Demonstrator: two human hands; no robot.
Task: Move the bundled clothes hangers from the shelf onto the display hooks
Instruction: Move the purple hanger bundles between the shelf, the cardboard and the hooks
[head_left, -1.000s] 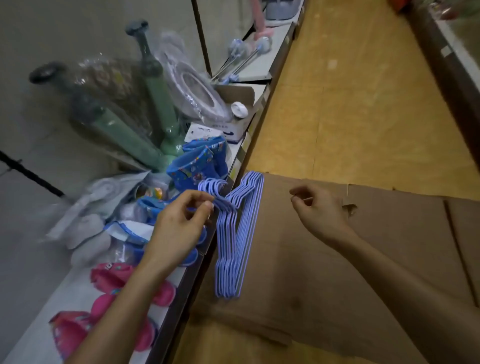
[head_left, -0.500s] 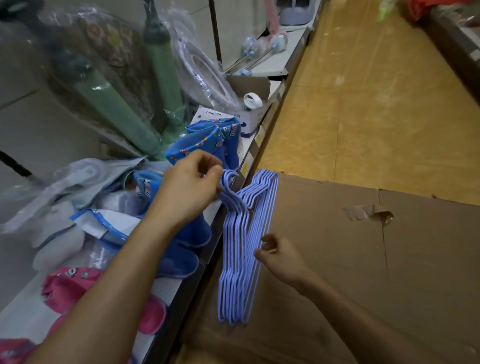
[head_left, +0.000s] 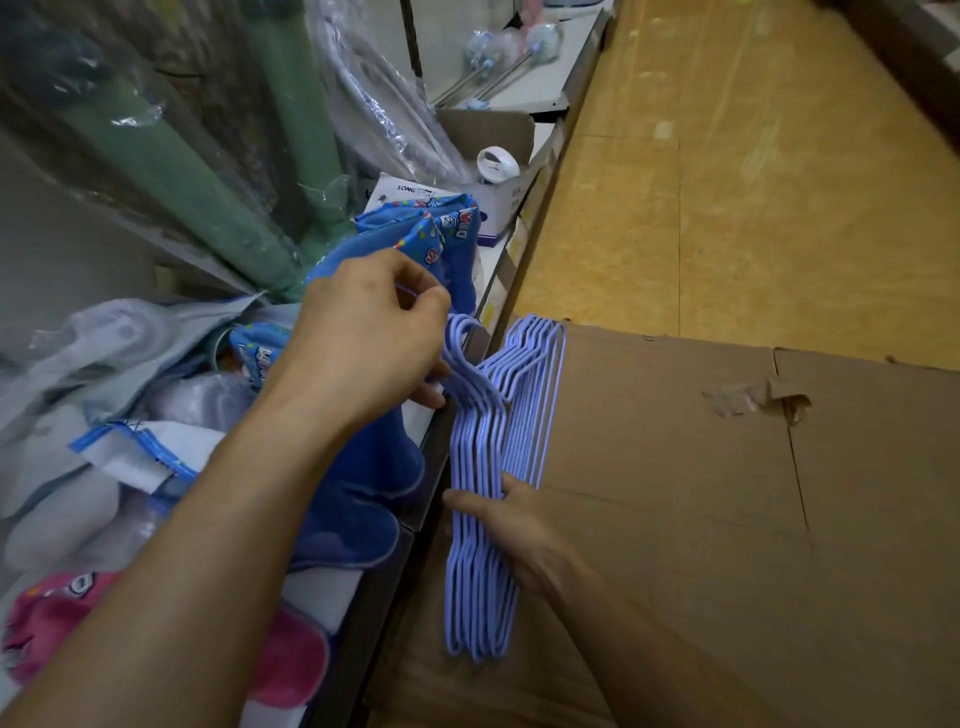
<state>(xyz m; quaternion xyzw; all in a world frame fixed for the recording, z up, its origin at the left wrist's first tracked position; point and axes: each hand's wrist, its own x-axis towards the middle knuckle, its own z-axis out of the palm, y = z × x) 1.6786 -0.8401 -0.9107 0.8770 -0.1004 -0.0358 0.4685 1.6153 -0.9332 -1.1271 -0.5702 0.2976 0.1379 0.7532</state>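
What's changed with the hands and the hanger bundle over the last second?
The right hand came down from above the cardboard and gripped the lower side of the hanger bundle. The left hand still pinches the hook ends; the bundle still hangs off the shelf edge.

Both forearms are bare right up to the near edge of view, no sleeve showing on either. The hands, left hand (head_left: 363, 332) and right hand (head_left: 514, 525), wear no gloves, rings, watch or bracelet.

The left hand (head_left: 363, 332) pinches the hook ends of the bundled hangers (head_left: 488, 467) at the shelf edge (head_left: 415, 509). The right hand (head_left: 519, 525) grips the bundle lower down, beside the shelf edge, over flattened cardboard (head_left: 701, 493).
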